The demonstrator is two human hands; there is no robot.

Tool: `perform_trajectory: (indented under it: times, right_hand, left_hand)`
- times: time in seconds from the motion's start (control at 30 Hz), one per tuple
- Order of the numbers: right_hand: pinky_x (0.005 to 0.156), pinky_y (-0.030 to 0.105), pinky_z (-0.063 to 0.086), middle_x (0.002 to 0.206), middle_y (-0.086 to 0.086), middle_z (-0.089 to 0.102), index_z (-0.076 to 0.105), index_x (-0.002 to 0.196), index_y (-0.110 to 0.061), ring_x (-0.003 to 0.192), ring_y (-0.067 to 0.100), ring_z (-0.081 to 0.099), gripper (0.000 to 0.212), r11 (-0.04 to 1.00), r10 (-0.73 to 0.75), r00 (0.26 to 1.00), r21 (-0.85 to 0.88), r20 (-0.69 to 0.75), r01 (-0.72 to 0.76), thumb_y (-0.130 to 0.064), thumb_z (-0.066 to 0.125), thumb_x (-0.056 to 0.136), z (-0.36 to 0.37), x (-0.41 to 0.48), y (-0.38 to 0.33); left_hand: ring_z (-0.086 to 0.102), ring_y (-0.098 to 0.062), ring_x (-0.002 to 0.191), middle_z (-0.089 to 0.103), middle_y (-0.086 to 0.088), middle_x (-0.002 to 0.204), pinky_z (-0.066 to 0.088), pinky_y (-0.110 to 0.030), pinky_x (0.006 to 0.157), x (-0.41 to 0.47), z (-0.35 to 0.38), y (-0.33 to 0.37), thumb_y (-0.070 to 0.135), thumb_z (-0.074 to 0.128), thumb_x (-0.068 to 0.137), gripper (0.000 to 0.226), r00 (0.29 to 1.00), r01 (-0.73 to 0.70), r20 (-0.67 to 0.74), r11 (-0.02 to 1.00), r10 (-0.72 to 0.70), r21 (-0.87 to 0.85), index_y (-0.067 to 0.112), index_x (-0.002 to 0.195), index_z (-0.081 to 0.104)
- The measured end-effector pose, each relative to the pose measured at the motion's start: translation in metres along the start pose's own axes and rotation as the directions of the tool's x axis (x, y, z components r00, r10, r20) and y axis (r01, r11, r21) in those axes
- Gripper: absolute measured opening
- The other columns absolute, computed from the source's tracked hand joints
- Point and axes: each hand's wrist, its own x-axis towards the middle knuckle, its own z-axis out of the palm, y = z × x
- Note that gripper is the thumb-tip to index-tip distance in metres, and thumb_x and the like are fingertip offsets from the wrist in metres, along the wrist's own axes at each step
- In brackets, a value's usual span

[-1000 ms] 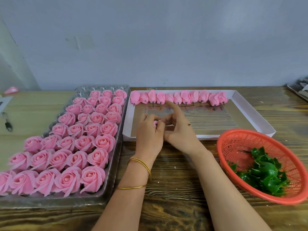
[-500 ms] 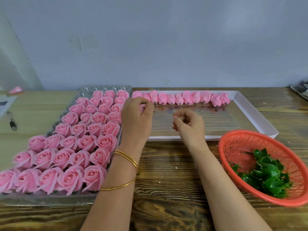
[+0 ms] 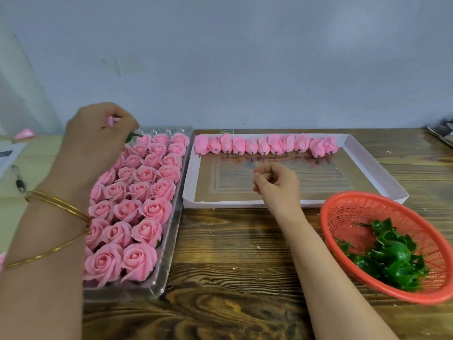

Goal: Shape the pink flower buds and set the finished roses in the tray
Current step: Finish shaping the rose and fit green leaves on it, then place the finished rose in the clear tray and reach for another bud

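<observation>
Head cam. Up over far-left end of clear tray (image 3: 172, 229): L hand (image 3: 98, 141), fingers curled round a pink rose (image 3: 109, 120). Rose mostly hidden in the grip, only a bit of petal + a green tip poking out on the right. Two gold bangles (image 3: 58, 204) on that wrist. In the tray, packed in rows nearly to the far end: finished roses (image 3: 147, 231), open faces up. Just right of tray, white box (image 3: 232, 204) w/ one row of closed buds (image 3: 264, 144) along far wall, stems toward the person. Above mid box floor: R hand (image 3: 279, 182), loosely clenched, thumb against fingertips, nothing seen in it. Near right, on wooden table (image 3: 232, 253): red basket (image 3: 348, 217) w/ green calyxes (image 3: 392, 261) heaped in near side.
</observation>
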Motion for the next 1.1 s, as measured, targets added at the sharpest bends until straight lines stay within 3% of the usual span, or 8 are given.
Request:
perform_trajectory:
  times: [0.1,0.2,0.3,0.37,0.47,0.57,0.93,1.1]
  right_hand:
    - [0.081,0.051,0.057,0.060,-0.006,0.056,0.067,0.083,-0.021,0.075,0.026,0.067,0.020,1.000,0.008,1.000,-0.005,0.002,-0.008,-0.003,0.059,0.089,0.000,0.000,-0.001]
    - [0.081,0.052,0.056,0.058,-0.007,0.056,0.067,0.081,-0.020,0.075,0.028,0.067,0.020,1.000,0.004,1.000,-0.009,-0.004,-0.004,-0.002,0.059,0.088,0.000,-0.001,-0.002]
    - [0.082,0.051,0.056,0.057,-0.010,0.057,0.067,0.082,-0.020,0.075,0.026,0.067,0.020,1.000,0.006,1.000,-0.013,-0.001,-0.006,-0.003,0.059,0.089,-0.001,-0.001,-0.003]
    - [0.082,0.051,0.057,0.057,-0.010,0.057,0.067,0.082,-0.021,0.075,0.025,0.067,0.020,1.000,0.007,1.000,-0.015,-0.001,-0.007,-0.003,0.060,0.089,0.000,-0.001,-0.003]
    - [0.082,0.050,0.057,0.059,-0.009,0.058,0.067,0.082,-0.022,0.076,0.025,0.067,0.020,1.000,0.011,1.000,-0.020,0.002,-0.011,-0.004,0.060,0.090,0.000,-0.002,-0.004]
    - [0.083,0.049,0.057,0.060,-0.008,0.058,0.067,0.083,-0.022,0.076,0.025,0.067,0.019,1.000,0.014,1.000,-0.024,0.005,-0.014,-0.005,0.060,0.090,0.000,-0.002,-0.004]
    - [0.083,0.049,0.057,0.063,-0.003,0.060,0.067,0.085,-0.020,0.076,0.023,0.067,0.017,0.999,0.028,0.999,-0.027,0.015,-0.028,-0.005,0.060,0.091,0.000,-0.004,-0.006]
    - [0.083,0.048,0.057,0.068,0.002,0.060,0.066,0.087,-0.019,0.074,0.019,0.067,0.016,0.999,0.026,0.999,-0.039,0.024,-0.025,-0.004,0.060,0.091,-0.001,-0.004,-0.007]
  left_hand:
    - [0.054,-0.001,0.043,0.061,0.006,0.061,0.042,-0.027,0.061,0.014,-0.016,-0.025,0.050,0.051,0.057,0.027,0.997,0.065,0.028,0.996,-0.067,0.068,0.029,0.065,0.067]
    - [0.059,-0.014,0.051,0.063,0.001,0.065,0.053,-0.045,0.073,0.029,-0.033,-0.055,0.054,0.053,0.052,0.027,0.988,0.138,0.050,0.981,-0.146,0.140,0.037,0.065,0.069]
    - [0.059,-0.019,0.053,0.062,-0.007,0.066,0.054,-0.054,0.078,0.046,-0.046,-0.095,0.048,0.059,0.054,0.030,0.969,0.219,0.064,0.948,-0.239,0.230,0.022,0.066,0.068]
    - [0.058,-0.023,0.050,0.060,-0.009,0.063,0.055,-0.056,0.078,0.052,-0.053,-0.120,0.033,0.067,0.065,0.016,0.949,0.268,0.075,0.906,-0.308,0.328,0.017,0.066,0.066]
    - [0.055,-0.028,0.051,0.057,-0.013,0.058,0.056,-0.047,0.066,0.056,-0.060,-0.149,0.005,0.071,0.081,0.018,0.907,0.335,0.085,0.827,-0.413,0.452,0.006,0.064,0.063]
    - [0.054,-0.031,0.053,0.057,-0.018,0.062,0.050,-0.033,0.054,0.052,-0.061,-0.170,-0.002,0.069,0.081,0.018,0.861,0.374,0.107,0.762,-0.497,0.529,-0.001,0.064,0.063]
    - [0.056,-0.031,0.068,0.063,-0.014,0.065,0.044,-0.037,0.069,0.039,-0.045,-0.179,-0.002,0.067,0.083,0.030,0.840,0.202,0.297,0.770,-0.454,0.606,0.010,0.056,0.062]
    - [0.057,-0.033,0.079,0.061,-0.019,0.076,0.043,-0.037,0.075,0.037,-0.042,-0.187,0.002,0.060,0.090,0.019,0.819,0.168,0.321,0.733,-0.476,0.659,0.001,0.072,0.065]
